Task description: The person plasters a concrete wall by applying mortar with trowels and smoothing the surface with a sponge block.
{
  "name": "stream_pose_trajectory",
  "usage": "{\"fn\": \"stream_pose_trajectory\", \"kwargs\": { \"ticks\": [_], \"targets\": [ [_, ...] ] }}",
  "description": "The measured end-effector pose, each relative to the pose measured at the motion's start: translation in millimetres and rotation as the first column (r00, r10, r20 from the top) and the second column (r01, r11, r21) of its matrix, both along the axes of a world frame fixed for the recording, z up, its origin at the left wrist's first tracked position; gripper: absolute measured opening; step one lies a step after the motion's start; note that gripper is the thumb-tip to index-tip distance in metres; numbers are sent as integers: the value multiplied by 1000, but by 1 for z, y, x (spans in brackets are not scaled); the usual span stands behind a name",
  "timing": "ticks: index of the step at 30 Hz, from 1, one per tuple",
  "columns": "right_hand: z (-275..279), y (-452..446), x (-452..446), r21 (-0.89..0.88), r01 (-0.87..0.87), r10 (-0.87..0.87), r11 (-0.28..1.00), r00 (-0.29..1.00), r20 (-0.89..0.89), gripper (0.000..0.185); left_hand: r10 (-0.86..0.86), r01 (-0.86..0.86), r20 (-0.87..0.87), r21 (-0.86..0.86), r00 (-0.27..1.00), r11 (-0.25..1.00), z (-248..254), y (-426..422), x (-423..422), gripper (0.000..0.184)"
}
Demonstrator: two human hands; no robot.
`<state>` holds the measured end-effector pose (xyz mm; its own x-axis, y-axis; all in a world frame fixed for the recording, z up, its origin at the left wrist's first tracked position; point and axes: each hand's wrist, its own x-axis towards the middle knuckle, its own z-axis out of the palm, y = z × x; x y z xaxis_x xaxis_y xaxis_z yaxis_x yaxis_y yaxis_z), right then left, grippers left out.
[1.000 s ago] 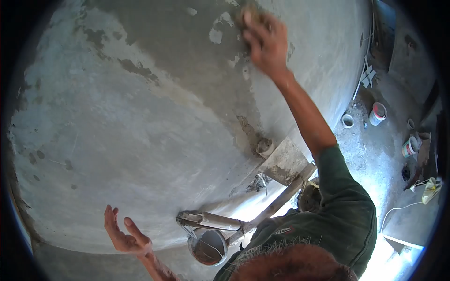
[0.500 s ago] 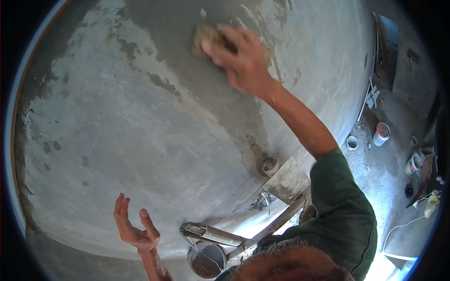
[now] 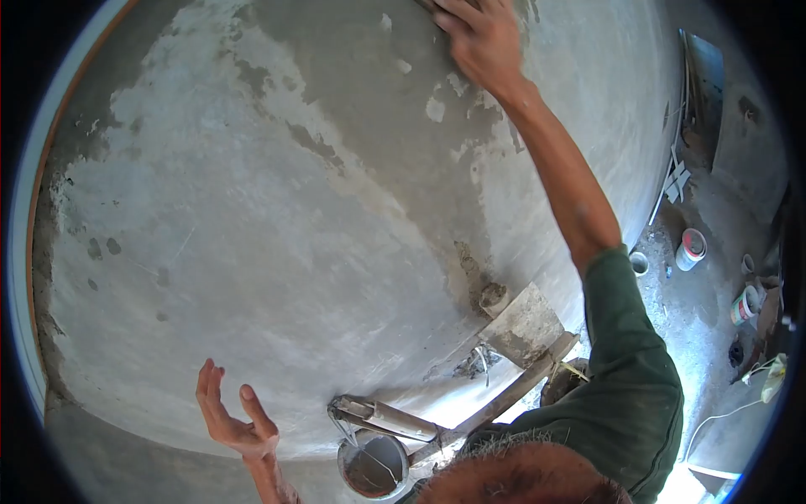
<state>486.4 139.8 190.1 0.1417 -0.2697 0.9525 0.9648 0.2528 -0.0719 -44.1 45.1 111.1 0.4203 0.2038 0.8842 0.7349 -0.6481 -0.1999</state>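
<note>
Near the top edge my right hand is closed on a sponge against the grey plaster wall. Only a dark edge of the sponge shows; the frame cuts off the rest. Darker, damp-looking plaster with pale patches lies below and left of that hand. At the lower left my left hand is raised in front of the wall, palm up, fingers apart and slightly curled, holding nothing.
A bucket with grey contents hangs or stands beside a pipe at bottom centre. A flat board rests by a wooden pole. Several containers, including a white bucket, stand on the floor at right.
My right hand first swept left and down across the wall with the sponge, then back up and right to the top edge. My left hand stays open, moving only slightly.
</note>
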Motion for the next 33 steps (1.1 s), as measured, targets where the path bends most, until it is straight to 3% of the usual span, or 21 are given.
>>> {"fn": "stream_pose_trajectory", "kwargs": {
  "ticks": [1, 3, 4, 6, 8, 11, 14, 15, 16, 17, 19, 20, 21, 22, 26, 27, 28, 29, 31, 32, 33],
  "targets": [
    [17, -4, -26, -40, -77, 74, 996, 994, -84, 31, -35, 35, -12, 4, 999, 999, 2, 3, 10, 37],
    [26, -4, -69, -363, -316, 324, 876, 945, -40, 53, -70, 72, -62, 18, 996, 997, 9, 11, 38, 37],
    [9, -11, -78, -368, -314, 321, 875, 946, -42, 53, -95, 101, -94, 52, 991, 994, 9, 12, 45, 36],
    [-37, -12, -89, -50, 67, -33, 996, 863, 504, 49, -62, 67, -79, 59, 995, 996, 8, 8, 34, 36],
    [-71, -17, -40, -76, 60, -9, 995, 837, 546, 61, 6, -3, -49, 74, 999, 997, 3, 4, 9, 35],
    [-57, -2, 9, -116, -27, 63, 993, 948, 312, 67, 60, -60, 2, 20, 998, 998, -5, -3, -1, 37],
    [4, -2, -39, -39, -41, 45, 998, 994, 105, 29, -18, 15, -71, -34, 997, 999, -2, 4, 33, 37],
    [-13, -8, -69, -375, -73, 128, 924, 984, 124, 41, -86, 83, -120, -31, 989, 996, -2, 8, 46, 37],
    [-37, -16, -96, -664, -90, 219, 743, 969, 114, 59, -153, 150, -165, -30, 974, 988, -3, 11, 53, 37],
    [-71, -10, -96, -674, -99, 222, 732, 970, 99, 59, -137, 136, -161, -18, 977, 991, -3, 11, 56, 38],
    [-159, -7, -81, -74, -34, 71, 997, 809, 584, 34, -96, 93, -131, -31, 987, 995, -9, 11, 35, 38],
    [-183, -2, -55, -313, -244, 330, 918, 908, 259, 28, -49, 47, -89, -30, 995, 998, -12, 8, 21, 38],
    [-198, 7, -23, -445, -485, 482, 753, 867, -129, 32, 19, -23, -99, -43, 995, 999, -15, 3, 10, 38],
    [-168, -21, 0, -390, -778, 709, 492, 618, -340, 31, 17, -24, -118, -62, 993, 998, -16, 6, 12, 38],
    [-102, -14, -59, -103, -854, 773, 510, 508, -380, 30, -154, 135, -204, -104, 967, 985, -20, 16, 50, 37],
    [-133, -14, -65, -103, -853, 758, 512, 505, -413, 30, -188, 174, -212, -86, 959, 981, -21, 19, 58, 37],
    [-176, -6, -81, -128, -576, 583, 808, 812, 30, 30, -211, 202, -219, -61, 953, 977, -22, 19, 57, 36],
    [-204, 4, -92, 32, -242, 201, 970, 866, 458, 31, -150, 145, -249, -39, 957, 989, -20, 19, 49, 35],
    [-247, -2, -34, -143, -161, 205, 976, 904, 377, 43, -70, 56, -205, -74, 976, 996, -24, 3, 26, 34],
    [-229, 0, -19, -121, -157, 193, 980, 896, 400, 43, -7, -7, -145, -99, 989, 995, -30, 1, 20, 34],
    [-206, -4, -7, -136, -94, 115, 986, 980, 161, 45, 11, -29, -151, -120, 989, 992, -32, 2, 15, 36]
  ]
}}
